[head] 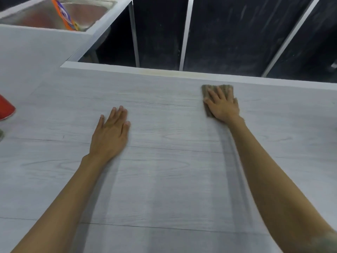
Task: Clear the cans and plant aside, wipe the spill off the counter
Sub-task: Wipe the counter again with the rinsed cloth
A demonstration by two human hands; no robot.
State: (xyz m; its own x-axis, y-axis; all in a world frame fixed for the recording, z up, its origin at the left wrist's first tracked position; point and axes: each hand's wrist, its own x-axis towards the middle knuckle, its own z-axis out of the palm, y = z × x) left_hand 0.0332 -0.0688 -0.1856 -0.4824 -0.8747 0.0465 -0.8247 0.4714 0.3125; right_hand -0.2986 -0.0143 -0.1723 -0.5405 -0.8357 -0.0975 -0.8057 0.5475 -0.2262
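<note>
My right hand [223,105] presses flat on a brownish-grey cloth [226,88] near the far edge of the pale wood-grain counter [164,179]. The cloth shows past my fingertips and along the thumb side. My left hand [111,132] lies flat on the counter with fingers slightly apart, holding nothing, well to the left of the cloth. A red can [6,108] is cut off by the left edge of the view. No spill is visible on the counter. The plant is out of view.
A steel sink [87,10] sits at the top left with an orange packet [63,13] leaning in it. Beyond the counter's far edge [164,71] is a drop to a dark floor with metal frame bars. A grey object [1,134] peeks in at the left.
</note>
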